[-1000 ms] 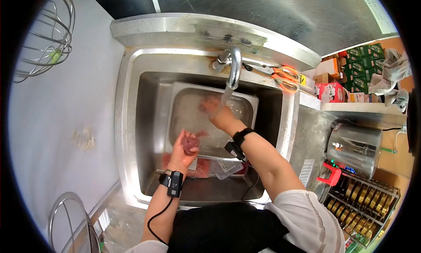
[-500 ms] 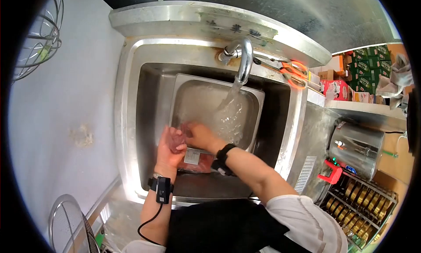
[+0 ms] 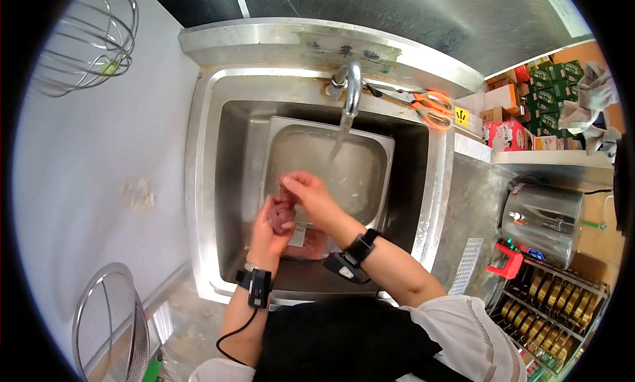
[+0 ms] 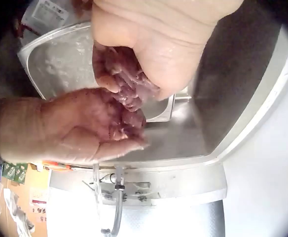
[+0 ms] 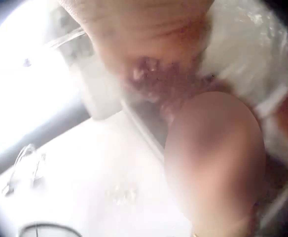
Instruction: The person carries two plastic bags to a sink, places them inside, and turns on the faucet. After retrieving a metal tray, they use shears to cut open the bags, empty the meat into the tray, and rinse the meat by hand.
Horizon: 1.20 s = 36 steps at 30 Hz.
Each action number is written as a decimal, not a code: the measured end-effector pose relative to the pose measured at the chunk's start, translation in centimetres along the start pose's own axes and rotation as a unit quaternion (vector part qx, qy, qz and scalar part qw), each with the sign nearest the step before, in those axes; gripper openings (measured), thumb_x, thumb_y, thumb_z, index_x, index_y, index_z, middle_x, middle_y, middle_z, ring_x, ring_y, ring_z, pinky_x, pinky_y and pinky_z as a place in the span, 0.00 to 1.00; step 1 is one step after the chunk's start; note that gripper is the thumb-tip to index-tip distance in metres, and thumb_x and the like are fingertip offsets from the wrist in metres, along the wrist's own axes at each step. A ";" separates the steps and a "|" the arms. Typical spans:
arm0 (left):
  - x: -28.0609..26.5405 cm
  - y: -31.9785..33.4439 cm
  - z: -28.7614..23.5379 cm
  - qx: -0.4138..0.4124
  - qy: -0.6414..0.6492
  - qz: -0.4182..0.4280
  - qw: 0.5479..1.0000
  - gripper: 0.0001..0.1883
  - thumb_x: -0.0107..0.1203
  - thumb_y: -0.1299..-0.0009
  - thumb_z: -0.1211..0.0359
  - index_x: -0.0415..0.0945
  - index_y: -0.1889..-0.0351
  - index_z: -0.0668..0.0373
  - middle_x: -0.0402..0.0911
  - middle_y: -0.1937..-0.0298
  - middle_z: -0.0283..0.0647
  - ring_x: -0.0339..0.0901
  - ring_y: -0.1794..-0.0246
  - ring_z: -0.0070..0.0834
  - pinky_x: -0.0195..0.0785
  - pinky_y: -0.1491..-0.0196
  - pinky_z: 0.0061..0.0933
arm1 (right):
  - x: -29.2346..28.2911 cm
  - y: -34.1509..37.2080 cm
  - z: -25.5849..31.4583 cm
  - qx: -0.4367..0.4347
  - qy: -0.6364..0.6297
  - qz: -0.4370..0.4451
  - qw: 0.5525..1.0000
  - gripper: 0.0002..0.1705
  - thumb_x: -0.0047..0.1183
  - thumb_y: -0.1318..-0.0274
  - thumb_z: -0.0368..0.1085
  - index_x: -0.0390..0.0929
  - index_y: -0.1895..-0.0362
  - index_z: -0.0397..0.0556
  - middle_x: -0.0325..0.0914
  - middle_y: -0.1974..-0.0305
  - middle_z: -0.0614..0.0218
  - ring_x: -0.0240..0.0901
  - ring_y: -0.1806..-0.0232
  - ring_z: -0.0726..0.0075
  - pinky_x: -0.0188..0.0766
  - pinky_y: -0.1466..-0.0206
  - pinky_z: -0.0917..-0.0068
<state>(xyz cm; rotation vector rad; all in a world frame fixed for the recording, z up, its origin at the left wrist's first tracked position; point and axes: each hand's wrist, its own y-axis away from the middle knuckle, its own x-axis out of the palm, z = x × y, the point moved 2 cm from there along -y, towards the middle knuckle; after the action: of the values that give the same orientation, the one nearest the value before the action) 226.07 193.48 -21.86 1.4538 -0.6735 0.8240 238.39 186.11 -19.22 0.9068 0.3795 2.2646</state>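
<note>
Over the near left corner of a metal pan (image 3: 390,157), my left hand (image 3: 266,235) grips a wet clump of purplish-red raw meat (image 3: 282,219). My right hand (image 3: 316,200) is beside it, fingers bent around part of the same meat. In the left wrist view, strips of the meat (image 4: 128,81) hang between the left thumb and fingers, and more lies in the right hand's curled fingers. Cloudy water (image 3: 317,150) fills the pan. The right wrist view is blurred, with the meat (image 5: 156,81) between both hands.
A stream of water runs from the curved faucet (image 3: 354,91) into the pan, which sits in a steel sink (image 3: 228,157). A plastic-wrapped red package (image 3: 314,246) lies by the pan's near side. Orange-handled scissors (image 3: 433,109) rest on the sink's back ledge.
My right hand has come from under the faucet, over the pan, toward my left hand and now holds the meat there. The left hand has kept its grip near the same corner.
</note>
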 end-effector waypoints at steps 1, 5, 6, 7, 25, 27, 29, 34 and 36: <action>1.0 -0.4 0.5 0.036 -0.042 -0.030 0.998 0.13 0.45 0.25 0.55 0.73 0.57 0.53 0.78 0.61 0.34 0.74 0.63 0.24 0.68 0.66 0.24 | 0.9 1.3 1.6 -0.060 0.087 -0.021 0.994 0.10 0.51 0.38 0.41 0.76 0.60 0.48 0.76 0.62 0.73 0.73 0.59 0.73 0.71 0.52 0.67; 1.5 -3.2 2.1 0.087 -0.083 -0.014 0.993 0.19 0.43 0.25 0.55 0.74 0.50 0.59 0.79 0.54 0.42 0.75 0.50 0.34 0.69 0.46 0.36 | 2.2 5.4 4.3 -0.394 0.574 0.004 0.718 0.07 0.56 0.50 0.32 0.77 0.65 0.50 0.78 0.61 0.67 0.74 0.57 0.58 0.70 0.50 0.61; 2.3 -3.9 2.3 0.077 -0.088 -0.005 0.993 0.19 0.44 0.26 0.55 0.74 0.51 0.60 0.79 0.55 0.42 0.75 0.51 0.34 0.69 0.47 0.36 | 1.7 6.2 4.4 -0.402 0.621 0.004 0.673 0.09 0.55 0.55 0.31 0.77 0.65 0.49 0.77 0.59 0.65 0.73 0.54 0.50 0.69 0.49 0.58; 3.1 -4.4 2.5 0.068 -0.094 0.003 0.993 0.19 0.44 0.26 0.55 0.75 0.52 0.61 0.79 0.55 0.43 0.76 0.52 0.35 0.69 0.47 0.36 | 1.2 7.0 4.6 -0.399 0.624 0.012 0.672 0.09 0.54 0.55 0.31 0.77 0.65 0.49 0.77 0.59 0.65 0.72 0.53 0.51 0.69 0.49 0.59; 14.8 1.5 10.0 0.426 -0.845 0.132 0.294 0.21 0.58 0.37 0.64 0.71 0.47 0.58 0.73 0.47 0.49 0.70 0.46 0.49 0.64 0.45 0.48 | -3.5 8.5 2.1 -0.068 -0.497 -0.056 0.863 0.20 0.38 0.32 0.49 0.70 0.49 0.49 0.73 0.46 0.58 0.66 0.39 0.49 0.63 0.37 0.53; 14.4 1.3 10.5 0.472 -0.836 0.114 0.256 0.23 0.59 0.38 0.62 0.70 0.44 0.54 0.74 0.45 0.50 0.70 0.45 0.49 0.64 0.44 0.47 | -2.6 9.5 3.8 -0.079 -0.500 -0.056 0.861 0.20 0.38 0.32 0.49 0.70 0.49 0.49 0.73 0.46 0.59 0.66 0.40 0.50 0.64 0.37 0.54; 14.4 1.1 10.2 0.479 -0.822 0.180 0.249 0.22 0.59 0.39 0.64 0.72 0.46 0.53 0.74 0.45 0.49 0.71 0.46 0.48 0.64 0.44 0.46 | -3.8 9.0 3.2 -0.090 -0.480 0.035 0.872 0.19 0.37 0.31 0.46 0.70 0.48 0.49 0.73 0.45 0.58 0.67 0.40 0.52 0.64 0.36 0.57; 20.9 3.4 8.6 0.471 -0.820 0.282 0.160 0.21 0.58 0.40 0.57 0.78 0.47 0.47 0.70 0.37 0.39 0.62 0.34 0.42 0.46 0.31 0.53 | -1.7 11.9 9.1 -0.134 -0.278 0.032 0.951 0.18 0.40 0.33 0.46 0.71 0.49 0.50 0.75 0.49 0.60 0.72 0.46 0.61 0.70 0.42 0.63; 22.1 2.8 8.8 0.498 -0.810 0.281 0.126 0.21 0.59 0.41 0.55 0.79 0.50 0.47 0.71 0.38 0.37 0.62 0.33 0.41 0.45 0.33 0.59 | -1.4 12.6 11.2 -0.121 -0.274 0.046 0.953 0.18 0.40 0.33 0.48 0.71 0.49 0.51 0.75 0.49 0.62 0.72 0.46 0.62 0.70 0.42 0.63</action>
<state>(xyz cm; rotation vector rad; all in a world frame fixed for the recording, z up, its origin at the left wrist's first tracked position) 237.18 186.24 -1.91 3.1884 -2.8806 -0.7839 241.04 176.08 -5.84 1.3794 -0.1866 1.9706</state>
